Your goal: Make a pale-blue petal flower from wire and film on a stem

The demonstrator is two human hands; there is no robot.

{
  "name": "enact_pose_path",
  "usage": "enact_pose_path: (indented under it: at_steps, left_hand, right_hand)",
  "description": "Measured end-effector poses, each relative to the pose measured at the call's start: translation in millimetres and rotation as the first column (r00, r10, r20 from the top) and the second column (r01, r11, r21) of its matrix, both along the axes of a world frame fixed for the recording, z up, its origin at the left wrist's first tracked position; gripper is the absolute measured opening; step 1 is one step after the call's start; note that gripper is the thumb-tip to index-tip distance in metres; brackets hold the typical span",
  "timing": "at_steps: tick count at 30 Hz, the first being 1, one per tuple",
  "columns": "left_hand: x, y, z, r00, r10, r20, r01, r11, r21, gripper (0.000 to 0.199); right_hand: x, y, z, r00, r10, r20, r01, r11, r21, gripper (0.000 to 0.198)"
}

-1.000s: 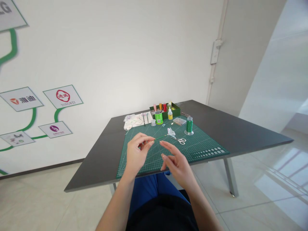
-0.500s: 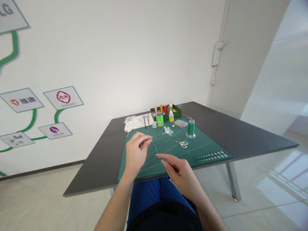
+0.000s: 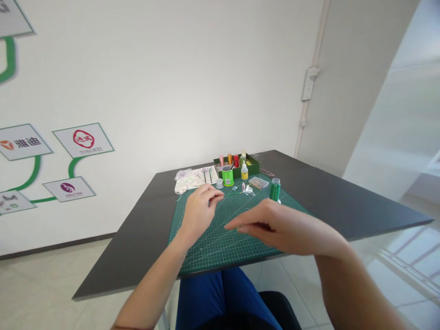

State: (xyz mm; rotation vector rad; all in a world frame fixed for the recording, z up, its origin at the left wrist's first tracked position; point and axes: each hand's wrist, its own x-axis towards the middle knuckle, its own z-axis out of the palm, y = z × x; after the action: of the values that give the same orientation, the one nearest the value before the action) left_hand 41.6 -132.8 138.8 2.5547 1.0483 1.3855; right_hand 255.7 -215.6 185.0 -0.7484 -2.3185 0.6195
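Observation:
My left hand (image 3: 201, 208) is closed in a pinch on a thin green flower stem (image 3: 235, 194). The stem points right and ends in a small white flower (image 3: 248, 189) with a touch of purple. Lower and nearer, my right hand (image 3: 271, 224) has its thumb and fingers pressed together. A green thread runs from the stem to these fingertips in the earlier frame; now it is too fine to make out. Beyond the right hand stands a spool of green thread (image 3: 275, 189), its base partly covered. The scissors are hidden behind this hand.
A green cutting mat (image 3: 213, 247) lies on the dark table (image 3: 137, 238). Towards the back are a green can (image 3: 227, 176), a glue bottle (image 3: 244, 171), a clear case (image 3: 259, 183), a box of thread spools (image 3: 253, 167) and a white cloth (image 3: 189, 179) with small flower pieces.
My right hand has turned flatter, its wrist and forearm swinging out to the right and covering the scissors. The left hand stays on the stem. The view has shifted slightly.

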Motion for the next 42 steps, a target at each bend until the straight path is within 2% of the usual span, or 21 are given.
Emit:
enact_pose_path:
  at_steps: [5,8,11,17,22,26,30,33,39,42]
  left_hand:
    - [2,14,13.0,0.997,-0.007,-0.08,0.008,1.0,0.014,0.017]
    - [6,24,19.8,0.996,-0.034,-0.078,0.036,0.999,0.02,0.015]
    - [11,34,27.1,0.994,-0.086,-0.061,0.086,0.996,-0.004,0.015]
    - [12,56,41.0,0.996,-0.076,-0.049,0.076,0.997,-0.013,0.016]
    - [10,76,44.9,0.999,-0.004,-0.04,0.003,0.999,-0.044,0.015]
    - [11,87,41.2,1.0,0.012,0.018,-0.01,0.996,-0.09,0.015]
    - [11,97,37.0,1.0,0.019,-0.008,-0.019,0.992,-0.124,0.016]
    - [9,107,34.5,0.999,0.044,-0.005,-0.044,0.991,-0.124,0.015]
    - [8,120,29.8,0.997,0.074,-0.004,-0.074,0.98,-0.184,0.015]
    - [10,122,28.5,0.998,0.06,-0.033,-0.066,0.974,-0.216,0.017]
  right_hand:
    - [10,54,42,0.997,0.071,-0.031,-0.072,0.997,-0.032,0.026]
    - [14,85,54,0.993,0.072,-0.096,-0.076,0.996,-0.036,0.027]
    - [19,113,58,0.985,0.035,-0.17,-0.042,0.998,-0.041,0.026]
    - [25,159,54,0.956,-0.037,-0.292,0.002,0.993,-0.12,0.026]
    - [26,175,48,0.923,-0.024,-0.385,-0.027,0.992,-0.127,0.028]
    - [27,173,42,0.928,-0.015,-0.372,-0.011,0.998,-0.069,0.027]
    - [30,177,31,0.934,-0.027,-0.356,0.027,1.0,-0.006,0.025]
    - [33,184,21,0.946,0.017,-0.323,-0.009,1.0,0.026,0.024]
    - [39,194,12,0.97,0.093,-0.224,-0.089,0.996,0.03,0.026]
    - [43,203,10,0.965,0.059,-0.256,-0.052,0.998,0.034,0.027]
